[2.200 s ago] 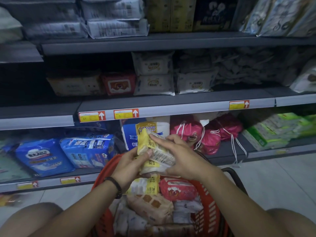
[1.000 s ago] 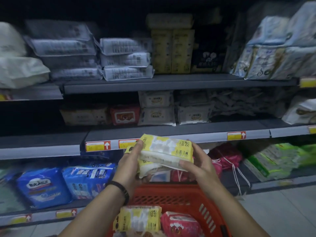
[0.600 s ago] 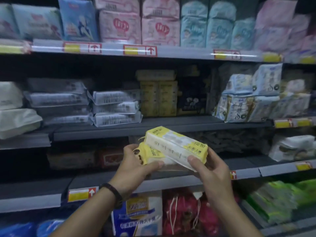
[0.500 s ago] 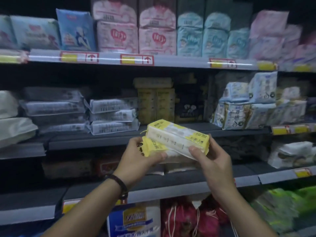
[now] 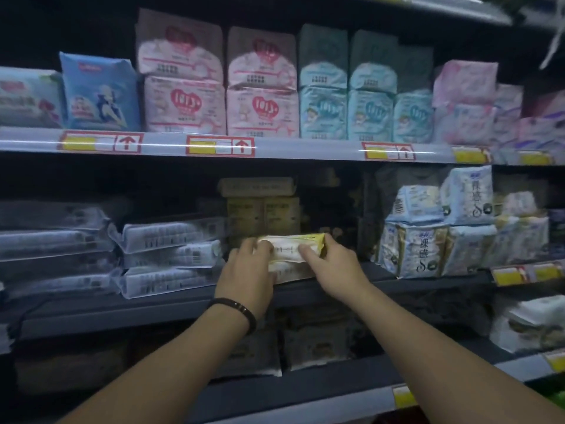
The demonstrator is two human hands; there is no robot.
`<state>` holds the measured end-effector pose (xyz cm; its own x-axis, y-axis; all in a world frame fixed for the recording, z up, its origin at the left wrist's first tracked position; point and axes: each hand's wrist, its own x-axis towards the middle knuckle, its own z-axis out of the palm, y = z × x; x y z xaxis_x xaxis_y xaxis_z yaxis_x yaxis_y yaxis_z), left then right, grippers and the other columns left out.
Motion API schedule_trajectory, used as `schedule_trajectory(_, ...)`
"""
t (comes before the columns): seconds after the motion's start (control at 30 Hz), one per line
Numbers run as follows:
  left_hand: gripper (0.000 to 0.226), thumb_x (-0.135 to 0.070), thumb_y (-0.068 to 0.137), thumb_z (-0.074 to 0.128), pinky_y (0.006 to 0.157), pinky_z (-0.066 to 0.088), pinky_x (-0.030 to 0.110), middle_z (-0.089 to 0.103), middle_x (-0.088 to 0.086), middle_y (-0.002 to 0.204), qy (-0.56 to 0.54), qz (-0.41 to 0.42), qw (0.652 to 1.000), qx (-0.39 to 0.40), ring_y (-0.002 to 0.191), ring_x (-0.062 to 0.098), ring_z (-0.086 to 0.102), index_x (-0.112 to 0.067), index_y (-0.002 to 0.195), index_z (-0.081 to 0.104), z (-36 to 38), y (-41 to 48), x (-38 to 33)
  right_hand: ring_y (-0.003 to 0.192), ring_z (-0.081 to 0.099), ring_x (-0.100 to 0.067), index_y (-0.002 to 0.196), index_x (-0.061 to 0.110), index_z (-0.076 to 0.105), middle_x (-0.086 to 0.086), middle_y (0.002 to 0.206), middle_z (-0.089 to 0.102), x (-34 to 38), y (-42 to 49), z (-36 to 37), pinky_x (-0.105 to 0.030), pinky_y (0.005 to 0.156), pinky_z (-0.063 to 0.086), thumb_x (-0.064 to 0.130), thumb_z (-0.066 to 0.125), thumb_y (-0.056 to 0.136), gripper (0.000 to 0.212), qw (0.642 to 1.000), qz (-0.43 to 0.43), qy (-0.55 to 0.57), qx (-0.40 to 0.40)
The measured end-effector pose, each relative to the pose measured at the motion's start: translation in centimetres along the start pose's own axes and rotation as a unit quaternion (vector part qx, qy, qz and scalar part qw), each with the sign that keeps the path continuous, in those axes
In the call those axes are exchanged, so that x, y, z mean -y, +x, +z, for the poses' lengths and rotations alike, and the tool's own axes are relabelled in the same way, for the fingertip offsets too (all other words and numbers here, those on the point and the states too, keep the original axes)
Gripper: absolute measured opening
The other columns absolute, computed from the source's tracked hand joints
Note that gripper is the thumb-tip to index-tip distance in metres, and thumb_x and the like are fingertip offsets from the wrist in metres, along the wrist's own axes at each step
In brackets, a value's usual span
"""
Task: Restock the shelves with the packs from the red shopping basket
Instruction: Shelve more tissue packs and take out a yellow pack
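The left hand (image 5: 247, 270) and right hand (image 5: 333, 266) pinch the yellow packs (image 5: 290, 250) by the ends. They look soft and light, so squeeze gently.

Both arms are now stretching well forward instead of holding the two yellow packs (image 5: 286, 250) up in the air close to the body. The left hand (image 5: 247, 270) and the right hand (image 5: 331, 264) are setting the stacked pair onto the middle shelf (image 5: 397, 283), just in front of the yellow boxes (image 5: 263, 215). The packs, tilted half a second ago, are now lying level, and the lower one is appearing to rest on the shelf board. The view is sitting higher than before: the red basket is no longer showing, and the pink and blue packs (image 5: 260, 111) on the top shelf are filling the upper part.
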<state>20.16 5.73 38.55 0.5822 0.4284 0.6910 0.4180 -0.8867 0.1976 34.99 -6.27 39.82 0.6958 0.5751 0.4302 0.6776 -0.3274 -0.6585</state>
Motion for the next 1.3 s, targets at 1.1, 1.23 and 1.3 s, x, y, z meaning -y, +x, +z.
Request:
schedule_trajectory(1.1,0.032,-0.035,0.1,0.059,0.103,0.051,0.039,0.065,0.005,0.136,0.056,-0.089,0.822,0.56,0.124,0.026,0.062,-0.027,0.13,0.065,0.3,-34.4,12.0,0.088,0.069,-0.015,0.101,0.019,0.075,-0.006,0.1,0.078,-13.5,-38.1,24.6,-0.024,0.071,0.048,0.027,0.075,0.087,0.016,0.897,0.121,-0.096,0.415)
schedule_trajectory(1.23,0.051,-0.043,0.104,0.054,0.112,0.043,0.034,0.049,0.007,0.157,0.095,-0.085,0.734,0.667,0.14,0.027,0.05,-0.019,0.149,0.053,1.7,-34.7,13.2,0.131,0.058,-0.032,0.14,0.011,0.058,-0.015,0.139,0.062,-13.6,-38.3,29.3,-0.032,0.101,0.048,0.03,0.077,0.088,0.059,0.881,0.109,-0.136,0.439)
schedule_trajectory(1.3,0.053,-0.043,0.106,0.051,0.111,0.042,0.032,0.045,0.008,0.16,0.083,-0.091,0.719,0.684,0.142,0.026,0.048,-0.017,0.152,0.051,1.9,-34.4,13.3,0.143,0.045,-0.035,0.152,0.009,0.044,-0.015,0.152,0.048,-13.8,-38.2,31.5,-0.038,0.115,0.04,0.036,0.08,0.086,0.08,0.871,0.107,-0.143,0.457)
